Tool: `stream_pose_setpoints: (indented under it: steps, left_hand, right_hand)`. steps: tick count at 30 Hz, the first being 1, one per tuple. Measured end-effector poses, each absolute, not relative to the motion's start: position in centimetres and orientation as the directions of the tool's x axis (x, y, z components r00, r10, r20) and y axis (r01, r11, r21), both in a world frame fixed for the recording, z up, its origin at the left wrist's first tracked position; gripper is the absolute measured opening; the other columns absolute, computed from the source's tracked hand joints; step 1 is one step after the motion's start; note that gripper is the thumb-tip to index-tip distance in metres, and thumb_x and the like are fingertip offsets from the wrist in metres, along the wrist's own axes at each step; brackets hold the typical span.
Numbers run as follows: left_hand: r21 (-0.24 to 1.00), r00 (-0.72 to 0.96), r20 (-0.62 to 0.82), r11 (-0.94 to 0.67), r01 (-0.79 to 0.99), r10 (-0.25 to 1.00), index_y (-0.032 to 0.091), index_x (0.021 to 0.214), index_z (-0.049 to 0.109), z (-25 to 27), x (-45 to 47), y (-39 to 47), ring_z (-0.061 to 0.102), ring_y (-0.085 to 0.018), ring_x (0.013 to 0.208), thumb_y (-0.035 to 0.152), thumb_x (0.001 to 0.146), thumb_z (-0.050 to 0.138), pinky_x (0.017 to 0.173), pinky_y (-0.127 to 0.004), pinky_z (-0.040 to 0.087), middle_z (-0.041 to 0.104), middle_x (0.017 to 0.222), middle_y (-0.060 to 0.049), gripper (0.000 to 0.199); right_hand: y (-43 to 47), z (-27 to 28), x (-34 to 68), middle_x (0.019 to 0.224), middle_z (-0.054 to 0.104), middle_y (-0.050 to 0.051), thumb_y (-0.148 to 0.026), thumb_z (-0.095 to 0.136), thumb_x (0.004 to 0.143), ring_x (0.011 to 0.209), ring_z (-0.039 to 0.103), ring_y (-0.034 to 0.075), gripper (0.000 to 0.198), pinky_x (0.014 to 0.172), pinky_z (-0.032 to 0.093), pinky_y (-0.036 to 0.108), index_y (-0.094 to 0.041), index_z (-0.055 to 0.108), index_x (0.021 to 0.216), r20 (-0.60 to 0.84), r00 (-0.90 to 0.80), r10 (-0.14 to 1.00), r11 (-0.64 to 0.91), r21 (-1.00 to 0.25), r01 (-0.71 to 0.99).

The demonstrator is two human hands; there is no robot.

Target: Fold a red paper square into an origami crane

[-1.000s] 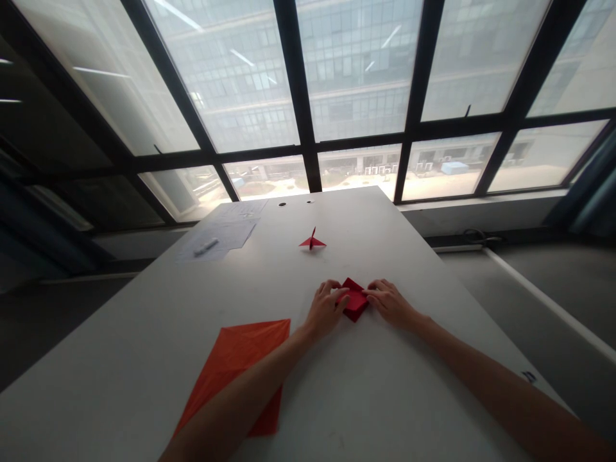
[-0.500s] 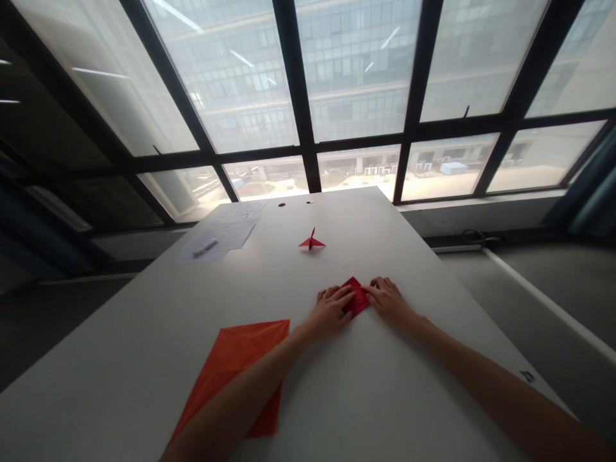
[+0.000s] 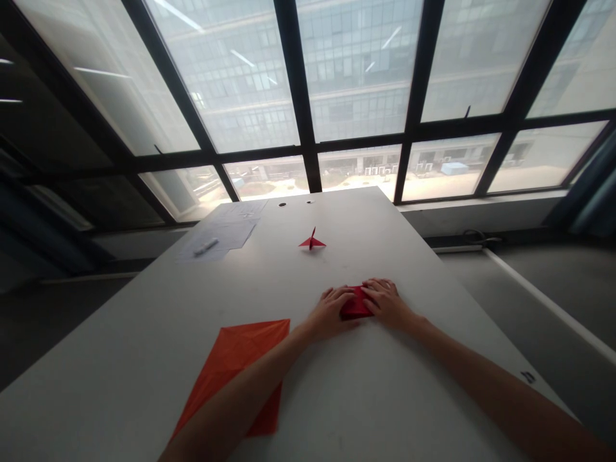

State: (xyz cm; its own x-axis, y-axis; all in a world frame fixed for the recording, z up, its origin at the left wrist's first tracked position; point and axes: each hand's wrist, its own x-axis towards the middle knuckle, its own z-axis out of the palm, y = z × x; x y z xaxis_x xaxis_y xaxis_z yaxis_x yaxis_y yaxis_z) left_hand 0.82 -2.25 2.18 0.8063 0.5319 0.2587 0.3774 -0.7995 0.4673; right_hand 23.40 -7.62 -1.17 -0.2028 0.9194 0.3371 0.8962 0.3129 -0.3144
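Observation:
A small folded piece of red origami paper (image 3: 357,304) lies on the white table between my hands. My left hand (image 3: 331,312) grips its left side, with fingers over the top and the thumb along the near edge. On the opposite side my right hand (image 3: 385,301) holds the paper's right part, fingertips on its upper face. Both hands cover the paper's side corners, so its full outline is hidden. Farther back stands a red folded paper crane (image 3: 312,242), apart from both hands.
Orange and red paper sheets (image 3: 235,350) lie at the front left, partly under my left forearm. White printed sheets (image 3: 226,231) with a pale marker-like stick (image 3: 206,248) on them are at the back left. The white table (image 3: 144,353) reaches toward the windows.
The red paper has gone from a diamond with its corner pointing away to a wider shape with a straight far edge. My right hand has moved slightly left onto it.

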Motion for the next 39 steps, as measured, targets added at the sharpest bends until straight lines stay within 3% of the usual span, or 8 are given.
stream_pose_setpoints:
  steps: [7,12,16,21,26,31,34,39]
  left_hand:
    - [0.572,0.743,0.312,-0.741,0.350,0.592,0.027,0.126,0.058,2.4,1.0,-2.1,0.053,-0.027,0.124,0.031,0.082,0.071,0.110,-0.041,0.037,0.059,0.133,-0.007,0.046]
    - [0.574,0.727,0.310,-0.730,0.370,0.612,0.026,0.137,0.049,2.1,1.1,-2.2,0.052,-0.029,0.125,0.028,0.080,0.071,0.109,-0.044,0.039,0.056,0.136,-0.008,0.061]
    - [0.599,0.685,0.325,-0.702,0.384,0.652,0.025,0.149,0.033,1.2,1.1,-1.8,0.044,-0.028,0.134,0.022,0.079,0.070,0.112,-0.043,0.037,0.043,0.147,-0.011,0.079]
    - [0.627,0.637,0.339,-0.671,0.396,0.692,0.023,0.150,0.025,0.5,1.2,-1.4,0.036,-0.027,0.139,0.022,0.079,0.071,0.115,-0.043,0.034,0.035,0.150,-0.012,0.085]
    - [0.633,0.489,0.376,-0.603,0.485,0.787,0.020,0.132,0.043,0.4,1.1,-1.3,0.049,-0.026,0.122,0.027,0.081,0.072,0.106,-0.045,0.042,0.049,0.127,-0.010,0.059]
    - [0.643,0.539,0.400,-0.646,0.412,0.742,0.022,0.107,0.059,0.8,1.3,-1.7,0.057,-0.023,0.105,0.030,0.080,0.074,0.095,-0.040,0.049,0.054,0.114,-0.006,0.031]
    - [0.736,0.529,0.402,-0.607,0.299,0.747,0.023,0.110,0.063,0.8,1.7,-1.7,0.061,-0.019,0.099,0.031,0.082,0.071,0.088,-0.035,0.053,0.055,0.119,-0.007,0.030]
    - [0.845,0.484,0.339,-0.487,0.220,0.807,0.021,0.114,0.061,1.0,1.9,-1.5,0.067,-0.019,0.085,0.028,0.083,0.068,0.077,-0.032,0.056,0.069,0.102,-0.005,0.033]
  right_hand:
    - [-8.4,0.6,23.0,0.128,0.062,0.010,-0.044,0.059,0.091,0.124,0.048,0.029,0.036,0.108,0.026,0.050,-0.028,0.064,0.124,0.396,-0.258,0.881,0.395,-0.317,0.862]
    - [-8.4,1.2,23.0,0.104,0.071,0.005,-0.041,0.060,0.091,0.099,0.059,0.024,0.021,0.096,0.038,0.042,-0.030,0.075,0.101,0.400,-0.332,0.855,0.480,-0.364,0.798]
    - [-8.3,1.3,23.3,0.101,0.072,0.005,-0.036,0.057,0.094,0.095,0.061,0.022,0.022,0.092,0.040,0.039,-0.028,0.077,0.095,0.398,-0.336,0.854,0.485,-0.375,0.790]
    - [-8.3,1.2,22.9,0.096,0.073,0.004,-0.035,0.062,0.090,0.092,0.063,0.022,0.017,0.091,0.042,0.038,-0.027,0.077,0.089,0.414,-0.329,0.849,0.488,-0.375,0.788]
    - [-8.2,0.6,22.3,0.090,0.072,0.005,-0.025,0.057,0.088,0.081,0.064,0.020,0.018,0.077,0.048,0.033,-0.022,0.074,0.083,0.429,-0.108,0.897,0.373,-0.603,0.705]
    - [-7.7,0.4,22.3,0.076,0.072,0.006,-0.039,0.061,0.084,0.068,0.064,0.021,0.025,0.061,0.049,0.031,-0.016,0.072,0.082,0.299,0.187,0.936,0.210,-0.899,0.386]
    - [-7.3,0.4,22.7,0.071,0.071,0.006,-0.048,0.064,0.081,0.064,0.062,0.020,0.034,0.058,0.047,0.030,-0.015,0.072,0.079,0.241,0.245,0.939,0.172,-0.946,0.273]
    - [-7.2,0.2,23.0,0.065,0.066,0.003,-0.053,0.065,0.079,0.059,0.056,0.017,0.039,0.055,0.043,0.027,-0.015,0.070,0.074,0.237,0.209,0.949,0.178,-0.948,0.265]
